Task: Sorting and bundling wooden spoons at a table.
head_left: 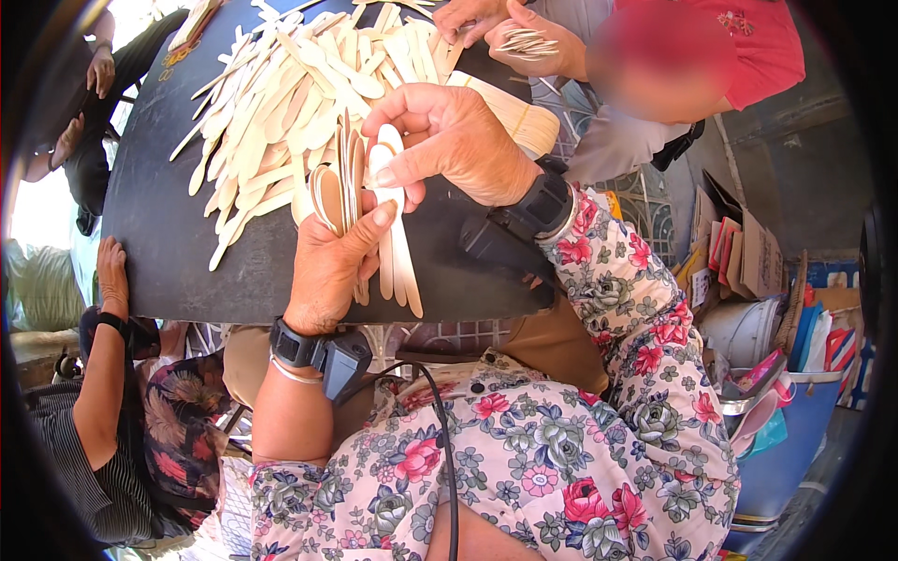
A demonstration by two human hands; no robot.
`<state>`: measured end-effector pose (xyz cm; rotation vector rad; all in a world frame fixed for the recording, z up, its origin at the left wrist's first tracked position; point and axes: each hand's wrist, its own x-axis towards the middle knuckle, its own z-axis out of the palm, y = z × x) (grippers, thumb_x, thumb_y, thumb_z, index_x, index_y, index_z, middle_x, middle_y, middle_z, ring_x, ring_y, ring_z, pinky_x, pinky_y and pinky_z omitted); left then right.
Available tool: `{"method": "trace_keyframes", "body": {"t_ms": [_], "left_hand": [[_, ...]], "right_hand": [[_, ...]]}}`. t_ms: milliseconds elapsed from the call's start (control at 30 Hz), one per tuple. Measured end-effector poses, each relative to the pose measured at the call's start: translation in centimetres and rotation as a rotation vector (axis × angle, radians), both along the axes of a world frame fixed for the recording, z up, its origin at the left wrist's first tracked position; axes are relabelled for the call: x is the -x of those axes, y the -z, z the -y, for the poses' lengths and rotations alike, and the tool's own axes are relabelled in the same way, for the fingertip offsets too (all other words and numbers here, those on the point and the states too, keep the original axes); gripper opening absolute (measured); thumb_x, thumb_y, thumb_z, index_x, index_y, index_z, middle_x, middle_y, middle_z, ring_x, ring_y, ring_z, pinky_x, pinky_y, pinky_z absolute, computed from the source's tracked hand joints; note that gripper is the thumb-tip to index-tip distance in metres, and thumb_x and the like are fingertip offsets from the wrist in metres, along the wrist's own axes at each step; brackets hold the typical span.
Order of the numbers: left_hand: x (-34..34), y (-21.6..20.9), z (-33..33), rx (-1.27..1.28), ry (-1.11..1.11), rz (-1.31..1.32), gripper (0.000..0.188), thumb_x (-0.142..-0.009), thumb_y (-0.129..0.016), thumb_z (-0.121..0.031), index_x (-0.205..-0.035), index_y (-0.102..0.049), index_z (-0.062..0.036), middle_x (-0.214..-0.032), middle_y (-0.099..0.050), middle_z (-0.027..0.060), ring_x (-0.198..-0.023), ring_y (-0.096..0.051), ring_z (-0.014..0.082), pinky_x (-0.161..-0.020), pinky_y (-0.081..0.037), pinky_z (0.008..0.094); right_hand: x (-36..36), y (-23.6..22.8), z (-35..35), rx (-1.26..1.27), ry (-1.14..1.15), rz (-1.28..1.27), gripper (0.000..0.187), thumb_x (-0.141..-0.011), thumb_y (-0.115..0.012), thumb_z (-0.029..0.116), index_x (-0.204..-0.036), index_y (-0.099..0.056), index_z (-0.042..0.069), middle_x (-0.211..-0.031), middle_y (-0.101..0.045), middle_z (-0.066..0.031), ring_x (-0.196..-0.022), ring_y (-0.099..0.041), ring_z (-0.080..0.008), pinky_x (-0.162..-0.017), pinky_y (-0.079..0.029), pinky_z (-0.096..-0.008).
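Upright in my left hand (327, 266) is a bundle of flat wooden spoons (327, 198), gripped with the thumb across the front. My right hand (460, 140), beside it, pinches a few wooden spoons (384, 157) between thumb and fingers. Their pale handles (400, 266) slant down past my left fingertips. Both hands are over the near part of a dark table (187, 271). Beyond them spreads a loose pile of wooden cutlery (271, 140), pieces lying in all directions. A neater row of wooden pieces (519, 117) lies right of my right hand.
Across the table, a person in red holds a wooden bundle (527, 43) in one hand; the other hand (468, 17) touches the pile. At left, another person's hand (112, 273) rests on the table edge. A cable (449, 449) crosses my front. Cardboard (748, 252) and a blue bin (790, 449) stand right.
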<state>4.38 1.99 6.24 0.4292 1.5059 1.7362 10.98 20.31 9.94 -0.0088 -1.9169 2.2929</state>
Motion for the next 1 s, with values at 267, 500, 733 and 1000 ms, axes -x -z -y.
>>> {"method": "trace_keyframes", "body": {"t_ms": [267,500,733,1000], "left_hand": [[-0.13,0.41,-0.11,-0.029,0.09,-0.04,0.025,-0.088,-0.071,-0.02,-0.105,-0.064,-0.0037,-0.079,-0.063,0.0013,-0.05,-0.047,0.003,-0.042,-0.034,0.0186],[0.27,0.25,-0.12,-0.117,0.161,0.085,0.033,-0.092,-0.062,-0.022,-0.119,-0.054,-0.0038,-0.103,-0.064,0.0088,-0.079,-0.06,0.0091,-0.045,-0.04,0.0175],[0.03,0.09,0.02,-0.173,0.118,0.157,0.035,-0.095,-0.056,-0.025,-0.121,-0.053,-0.0029,-0.101,-0.064,0.0081,-0.076,-0.062,0.0107,-0.044,-0.041,0.0179],[0.17,0.23,0.16,-0.214,0.123,0.196,0.034,-0.095,-0.058,-0.028,-0.118,-0.054,-0.0026,-0.096,-0.064,0.0066,-0.074,-0.06,0.0111,-0.044,-0.041,0.018]], "right_hand": [[0.44,0.16,0.65,-0.003,0.042,0.006,0.025,-0.079,-0.072,0.001,-0.099,-0.059,-0.003,-0.08,-0.063,-0.0081,-0.057,-0.062,-0.0125,-0.051,-0.051,-0.0229],[0.63,0.38,0.4,0.07,0.116,0.034,0.023,-0.085,-0.072,0.013,-0.098,-0.061,-0.002,-0.075,-0.064,-0.0067,-0.057,-0.063,-0.0119,-0.051,-0.052,-0.0235],[0.63,0.52,0.22,0.04,0.146,0.033,0.018,-0.09,-0.066,0.017,-0.097,-0.065,0.0,-0.065,-0.063,-0.0046,-0.053,-0.062,-0.0106,-0.051,-0.051,-0.0229],[0.62,0.79,0.54,0.026,0.067,0.038,0.02,-0.088,-0.068,0.013,-0.099,-0.065,-0.004,-0.07,-0.064,-0.0076,-0.054,-0.062,-0.0126,-0.049,-0.051,-0.0235]]}}
